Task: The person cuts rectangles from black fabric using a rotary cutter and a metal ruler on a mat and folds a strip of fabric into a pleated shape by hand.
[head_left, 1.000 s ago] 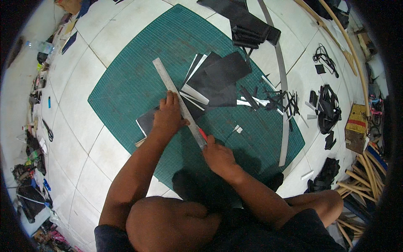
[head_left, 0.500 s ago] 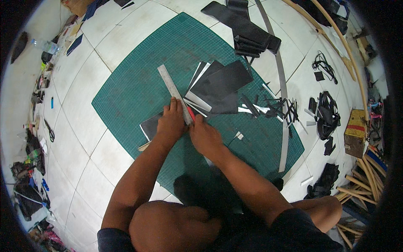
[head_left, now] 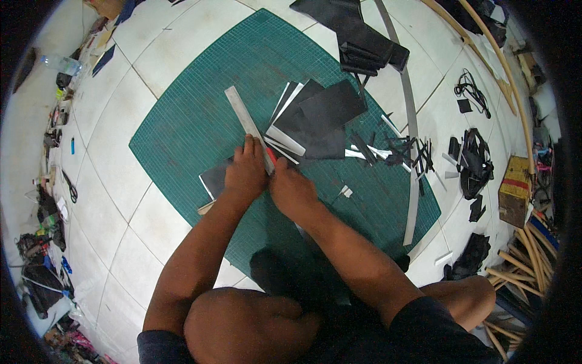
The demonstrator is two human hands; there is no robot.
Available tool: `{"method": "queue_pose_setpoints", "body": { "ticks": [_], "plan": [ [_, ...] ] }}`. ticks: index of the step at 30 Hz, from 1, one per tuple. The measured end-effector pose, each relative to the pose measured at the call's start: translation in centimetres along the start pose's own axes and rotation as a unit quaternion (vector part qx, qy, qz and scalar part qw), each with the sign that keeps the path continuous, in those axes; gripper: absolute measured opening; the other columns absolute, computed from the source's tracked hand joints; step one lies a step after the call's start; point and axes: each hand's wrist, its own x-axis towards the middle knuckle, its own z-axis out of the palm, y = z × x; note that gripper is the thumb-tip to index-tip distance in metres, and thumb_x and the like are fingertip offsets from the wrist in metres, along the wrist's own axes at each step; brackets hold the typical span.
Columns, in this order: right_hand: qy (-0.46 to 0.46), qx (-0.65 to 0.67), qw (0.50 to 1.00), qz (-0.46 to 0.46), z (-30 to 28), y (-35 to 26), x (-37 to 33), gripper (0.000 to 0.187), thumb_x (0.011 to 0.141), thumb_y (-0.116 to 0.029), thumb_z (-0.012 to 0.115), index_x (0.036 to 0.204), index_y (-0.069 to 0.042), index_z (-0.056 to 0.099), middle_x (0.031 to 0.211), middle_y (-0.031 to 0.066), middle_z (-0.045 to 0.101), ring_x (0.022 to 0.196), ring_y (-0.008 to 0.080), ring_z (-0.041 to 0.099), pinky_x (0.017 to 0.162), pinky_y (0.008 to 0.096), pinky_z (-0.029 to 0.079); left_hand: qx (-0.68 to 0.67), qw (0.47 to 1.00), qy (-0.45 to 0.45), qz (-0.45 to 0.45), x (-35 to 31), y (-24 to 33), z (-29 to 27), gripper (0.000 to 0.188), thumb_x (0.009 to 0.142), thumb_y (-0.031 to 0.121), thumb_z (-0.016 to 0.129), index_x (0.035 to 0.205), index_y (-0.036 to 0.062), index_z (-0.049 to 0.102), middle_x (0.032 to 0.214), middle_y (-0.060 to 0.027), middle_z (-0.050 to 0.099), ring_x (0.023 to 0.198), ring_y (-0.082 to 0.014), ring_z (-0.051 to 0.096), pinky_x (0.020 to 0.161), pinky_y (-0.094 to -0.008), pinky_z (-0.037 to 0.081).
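Note:
A green cutting mat [head_left: 200,115] lies on the white tiled floor. On it, my left hand [head_left: 245,173] presses a long metal ruler [head_left: 242,118] down over a black sheet [head_left: 213,179]. My right hand [head_left: 293,191] sits just right of the ruler, shut on a red-handled knife [head_left: 271,156] whose tip rests against the ruler's edge. A stack of black and white sheets [head_left: 321,118] lies just beyond the hands.
Black offcut strips [head_left: 400,148] litter the mat's right side. More black sheets [head_left: 357,36] lie at the top, a long grey strip [head_left: 412,139] curves down the right. A cardboard box [head_left: 514,191] and wooden sticks [head_left: 521,261] stand right; tools clutter the left edge.
My right hand has moved up along the ruler's edge, from the lower part of the mat to right beside my left hand. The left hand stays on the ruler.

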Motion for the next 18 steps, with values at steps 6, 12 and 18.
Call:
{"method": "queue_pose_setpoints", "body": {
  "ticks": [6,12,18],
  "plan": [
    [-0.075,0.013,0.996,0.042,0.2,2.6,-4.9,0.028,0.099,-0.023,0.050,0.111,0.002,0.043,0.091,0.0278,0.068,0.087,0.0459,0.068,0.076,0.0554,0.053,-0.041,0.999,-0.016,0.004,-0.6,0.2,-0.8,0.110,0.063,0.038,0.090,0.145,-0.0075,0.032,0.151,-0.0230,0.033,0.125,-0.0379,0.050,0.090,-0.0429,0.059],
    [-0.114,-0.015,0.990,0.076,0.1,4.2,-7.7,0.030,0.099,-0.025,0.051,0.113,0.001,0.042,0.091,0.0279,0.067,0.086,0.0468,0.068,0.077,0.0545,0.054,-0.044,0.998,-0.043,-0.004,-0.4,0.6,-1.9,0.111,0.064,0.038,0.090,0.146,-0.0075,0.031,0.152,-0.0236,0.032,0.127,-0.0391,0.049,0.089,-0.0435,0.060],
    [-0.077,-0.005,0.996,0.035,-0.1,5.3,-8.4,0.031,0.098,-0.024,0.054,0.113,0.000,0.042,0.090,0.0286,0.066,0.084,0.0469,0.067,0.074,0.0554,0.052,-0.029,1.000,-0.009,0.006,-0.6,0.2,-1.1,0.111,0.064,0.040,0.090,0.146,-0.0069,0.031,0.152,-0.0237,0.032,0.129,-0.0398,0.047,0.093,-0.0441,0.058]
  ]
}}
